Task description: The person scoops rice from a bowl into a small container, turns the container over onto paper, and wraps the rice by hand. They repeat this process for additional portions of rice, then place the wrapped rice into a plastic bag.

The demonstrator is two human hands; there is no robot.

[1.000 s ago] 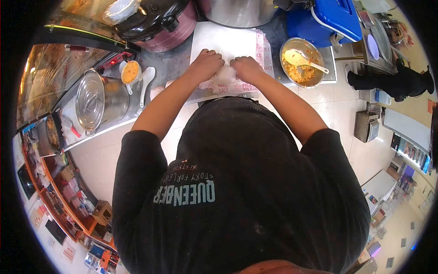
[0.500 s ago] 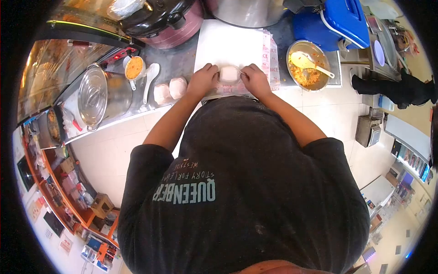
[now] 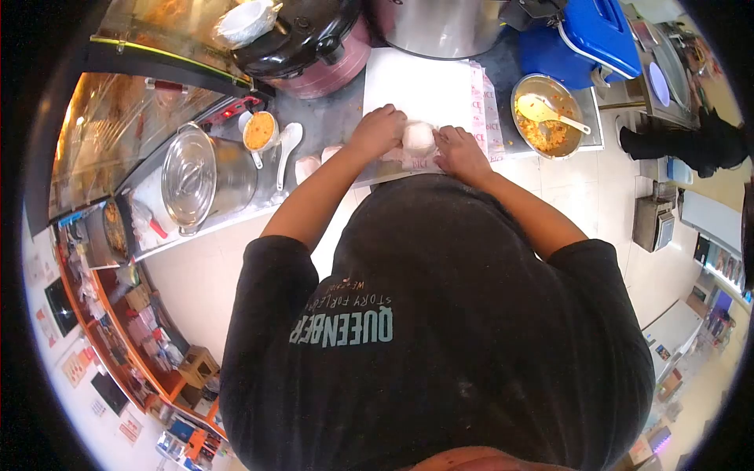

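Observation:
A small paper-wrapped bundle (image 3: 419, 138), pale and rounded, sits at the counter's front edge between my two hands. My left hand (image 3: 380, 132) is closed against its left side, fingers curled. On the other side, my right hand (image 3: 462, 151) pinches at the wrapping, fingertips bent inward. Beneath and behind the bundle lies a stack of white wrapping paper (image 3: 420, 82), with red-printed sheets (image 3: 492, 118) showing along its right. Another wrapped bundle (image 3: 307, 168) stands left of my left forearm, which partly covers a further one (image 3: 330, 152).
Right of the paper is a metal bowl (image 3: 585, 106) of yellow rice with a rice paddle (image 3: 550, 112). A blue cooler (image 3: 601, 39), pink-and-black cooker (image 3: 330, 74) and steel pot (image 3: 440, 27) stand behind. Leftward are a white ladle (image 3: 288, 145), orange-filled cup (image 3: 258, 131) and lidded pot (image 3: 188, 177).
The whole view has shifted, so the counter appears farther right and slightly lower. My left forearm now covers more of the finished bundles. Both hands stay at the bundle, which looks more upright.

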